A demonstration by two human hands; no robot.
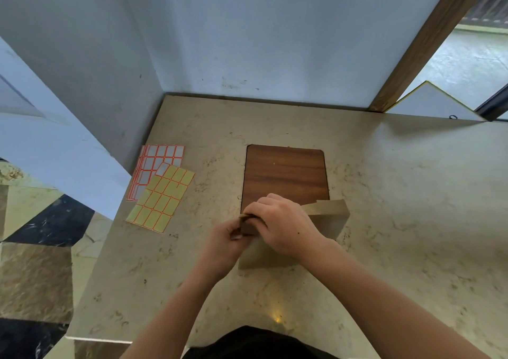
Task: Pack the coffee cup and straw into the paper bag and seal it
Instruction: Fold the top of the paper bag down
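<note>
1. Near the front edge of the counter, in the head view, the paper bag stands on the marble, partly over the near edge of the wooden inset panel
2. Both hands work its folded top: the right hand lies over the fold and presses it down, while the left hand pinches the fold's left end between thumb and fingers
3. Neither the coffee cup nor the straw shows; presumably they are inside, though I cannot tell
4. Toward the left edge lie the label sheets, well apart from the bag; these likely serve as seals
5. Thin brown paper should be light, crease easily and tear if tugged, so hold it along the stiffer folded rim rather than the soft walls, and keep it upright
</note>
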